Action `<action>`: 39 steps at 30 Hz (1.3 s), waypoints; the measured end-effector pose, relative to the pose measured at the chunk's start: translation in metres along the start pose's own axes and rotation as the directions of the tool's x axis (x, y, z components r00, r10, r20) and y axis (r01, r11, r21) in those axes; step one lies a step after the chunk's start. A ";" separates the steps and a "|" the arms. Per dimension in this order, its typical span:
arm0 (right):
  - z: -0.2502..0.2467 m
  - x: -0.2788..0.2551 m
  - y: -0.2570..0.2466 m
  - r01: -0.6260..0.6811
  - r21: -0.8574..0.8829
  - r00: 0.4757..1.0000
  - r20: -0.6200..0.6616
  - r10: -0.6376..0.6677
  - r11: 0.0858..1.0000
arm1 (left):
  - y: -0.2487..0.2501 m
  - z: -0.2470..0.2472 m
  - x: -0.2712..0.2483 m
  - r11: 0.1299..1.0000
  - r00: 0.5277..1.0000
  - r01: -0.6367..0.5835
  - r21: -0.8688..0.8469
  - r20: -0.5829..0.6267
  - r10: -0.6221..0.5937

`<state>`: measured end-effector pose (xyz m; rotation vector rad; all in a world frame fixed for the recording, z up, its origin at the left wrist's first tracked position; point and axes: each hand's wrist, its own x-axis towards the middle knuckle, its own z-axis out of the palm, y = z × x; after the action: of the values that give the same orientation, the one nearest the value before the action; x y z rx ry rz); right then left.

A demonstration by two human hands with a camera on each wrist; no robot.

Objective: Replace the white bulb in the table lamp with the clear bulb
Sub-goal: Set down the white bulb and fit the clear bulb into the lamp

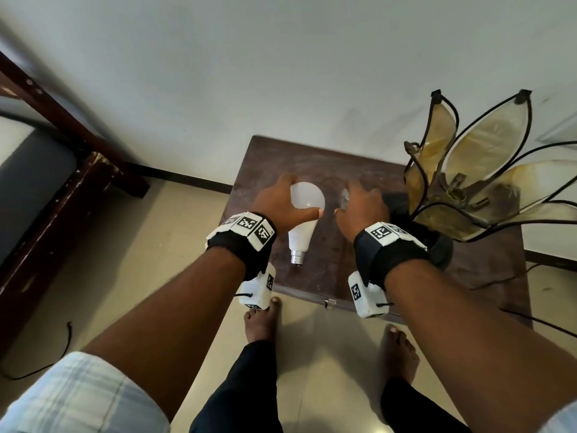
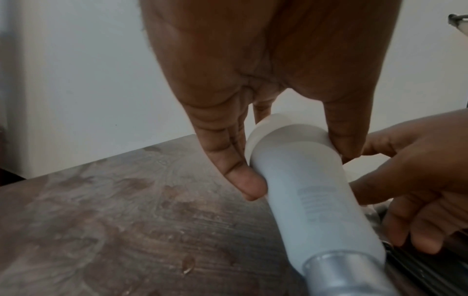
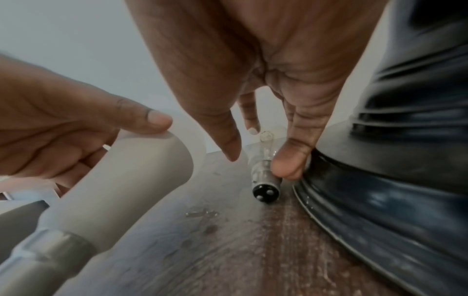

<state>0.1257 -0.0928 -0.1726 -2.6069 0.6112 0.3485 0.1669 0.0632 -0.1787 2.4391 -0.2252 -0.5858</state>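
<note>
The white bulb (image 1: 300, 237) lies on the small brown table (image 1: 327, 157), metal cap toward me. My left hand (image 1: 301, 198) grips its round head, thumb and fingers on either side (image 2: 298, 180). Just right of it lies the clear bulb (image 1: 344, 195), close against the lamp's black base (image 3: 380, 180). My right hand (image 1: 359, 204) hovers over the clear bulb (image 3: 266, 189). One finger (image 3: 288, 166) touches its neck and the thumb stays off the glass. The lamp's petal-shaped amber shade (image 1: 477, 170) tilts toward me, and its brass socket (image 1: 456, 192) holds no bulb.
A white wall rises right behind the table. A dark wooden bed frame (image 1: 78, 189) stands at the left. Black cables (image 1: 499, 282) run off the table's right side to the tiled floor. My bare feet (image 1: 262, 320) stand at the table's front edge.
</note>
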 end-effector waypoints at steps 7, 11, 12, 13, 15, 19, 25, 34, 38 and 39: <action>0.000 -0.001 0.005 -0.021 -0.018 0.999 0.045 0.022 1.000 | 0.002 0.006 0.004 1.000 1.000 -0.005 -0.003 -0.007 0.005; -0.009 -0.026 0.015 -0.038 0.076 0.997 0.064 0.034 0.996 | 0.005 0.005 0.011 1.000 1.000 0.001 -0.021 0.003 -0.001; -0.011 -0.036 0.020 -0.047 0.099 0.997 0.070 0.041 0.994 | 0.007 0.004 0.013 1.000 1.000 -0.004 -0.018 0.001 0.004; -0.012 -0.047 0.026 -0.056 0.121 0.996 0.073 0.047 0.991 | 0.009 0.005 0.016 1.000 1.000 -0.009 -0.011 -0.002 0.009; -0.012 -0.067 0.041 -0.062 0.163 0.997 0.065 0.052 0.985 | 0.016 0.009 0.021 1.000 1.000 -0.025 0.009 0.003 0.025; -0.009 -0.099 0.069 -0.049 0.291 0.999 0.006 0.049 0.955 | 0.037 0.023 0.033 0.998 0.998 -0.047 0.031 0.045 0.045; 0.004 -0.123 0.090 -0.084 0.432 0.995 -0.005 0.096 0.898 | 0.056 0.034 0.050 0.995 0.995 -0.075 0.061 0.069 0.071; 0.012 -0.132 0.091 -0.056 0.520 0.996 -0.025 0.080 0.853 | 0.053 0.040 0.056 0.999 0.995 -0.023 0.046 0.094 0.019; 0.011 -0.132 0.095 -0.030 0.517 0.995 -0.064 0.073 0.855 | 0.051 0.041 0.055 0.999 0.997 -0.023 0.047 0.077 0.019; 0.010 -0.132 0.096 -0.029 0.516 0.995 -0.066 0.073 0.856 | 0.049 0.041 0.054 0.999 0.998 -0.019 0.045 0.064 0.016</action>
<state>-0.0356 -0.1179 -0.1715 -2.0957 0.6930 0.0712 0.1954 -0.0131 -0.1980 2.4616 -0.2885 -0.6577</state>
